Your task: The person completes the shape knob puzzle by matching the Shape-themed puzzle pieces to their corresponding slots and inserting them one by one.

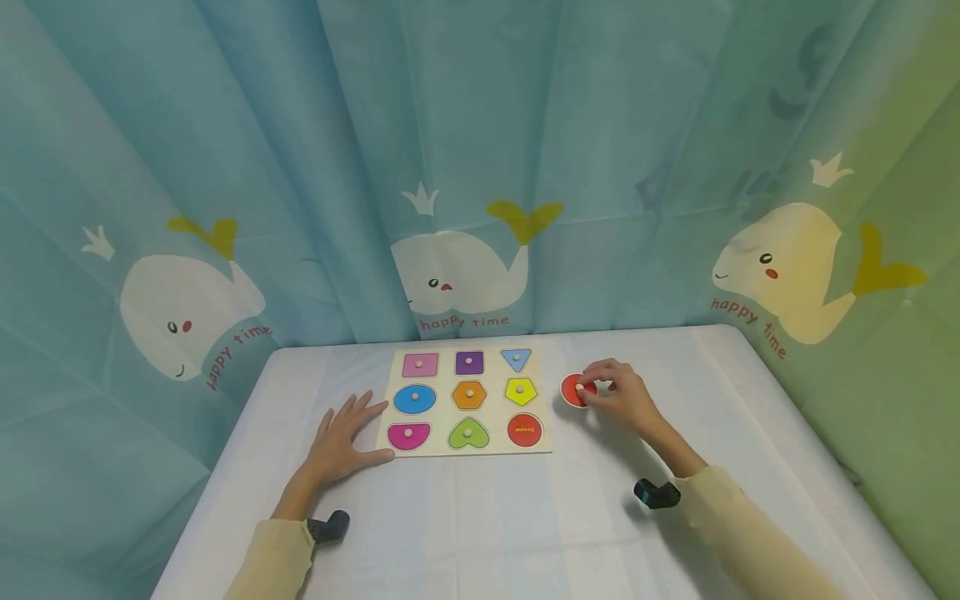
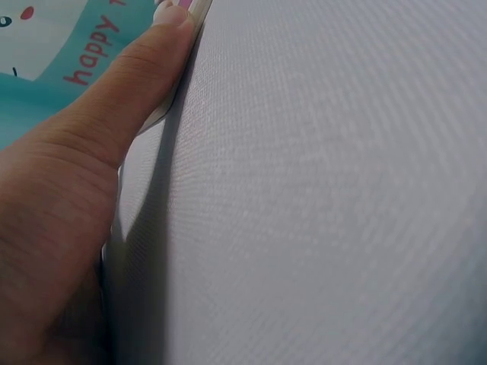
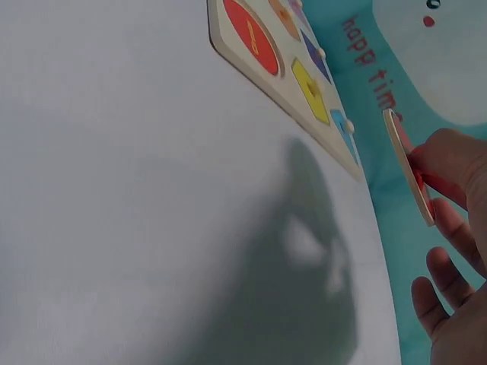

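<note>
A wooden shape puzzle board (image 1: 495, 371) lies on the table, with several coloured knobbed pieces in it. At its near right corner the round red recess (image 1: 524, 430) shows printed lettering and no knob. My right hand (image 1: 622, 402) pinches the knob of a red circle puzzle piece (image 1: 570, 389), to the right of the board. In the right wrist view that piece (image 3: 409, 167) is held tilted above the table, its thin wooden edge showing. My left hand (image 1: 337, 446) rests at the board's left edge, fingers spread, the thumb (image 2: 141, 72) touching the near left corner.
The table (image 1: 465, 533) has a pale cloth, and a blue curtain (image 1: 622, 167) with whale prints hangs behind it. A small black device sits on each wrist, at the left (image 1: 330, 527) and at the right (image 1: 657, 493).
</note>
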Demonstrator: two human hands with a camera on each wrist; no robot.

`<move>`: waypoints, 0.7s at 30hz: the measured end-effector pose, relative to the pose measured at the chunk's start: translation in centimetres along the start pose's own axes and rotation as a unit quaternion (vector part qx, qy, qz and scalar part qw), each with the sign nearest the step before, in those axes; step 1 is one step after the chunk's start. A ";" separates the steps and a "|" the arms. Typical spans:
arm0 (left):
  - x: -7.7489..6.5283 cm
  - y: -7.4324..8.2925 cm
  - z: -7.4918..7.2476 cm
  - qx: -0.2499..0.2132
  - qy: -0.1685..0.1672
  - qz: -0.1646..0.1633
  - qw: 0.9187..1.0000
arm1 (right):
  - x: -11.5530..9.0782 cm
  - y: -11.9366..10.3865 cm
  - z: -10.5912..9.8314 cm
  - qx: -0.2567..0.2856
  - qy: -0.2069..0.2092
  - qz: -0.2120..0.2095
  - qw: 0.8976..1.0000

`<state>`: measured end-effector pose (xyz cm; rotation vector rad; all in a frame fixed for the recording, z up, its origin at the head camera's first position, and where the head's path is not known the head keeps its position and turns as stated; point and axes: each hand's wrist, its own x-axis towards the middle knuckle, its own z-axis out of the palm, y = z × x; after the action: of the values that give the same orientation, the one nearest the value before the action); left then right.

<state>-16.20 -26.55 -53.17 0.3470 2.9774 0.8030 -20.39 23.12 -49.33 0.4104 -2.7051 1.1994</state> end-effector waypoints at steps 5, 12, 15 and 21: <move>0.0 -0.1 0.0 -0.001 0.001 -0.001 1.000 | 0.1 -0.8 1.3 0.006 -0.007 0.006 1.000; 0.0 0.0 0.0 -0.011 0.003 0.004 1.000 | -0.1 -1.7 3.5 0.007 -0.016 0.012 1.000; 0.0 -0.1 0.0 -0.009 0.002 0.004 1.000 | -0.2 -1.9 4.3 0.015 -0.024 0.007 1.000; 0.0 0.0 -0.1 -0.011 0.000 0.003 1.000 | -0.5 -2.3 5.6 0.041 -0.035 -0.011 0.998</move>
<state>-16.23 -26.57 -53.08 0.3550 2.9674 0.8351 -19.33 17.52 -51.59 0.5000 -2.7090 1.3176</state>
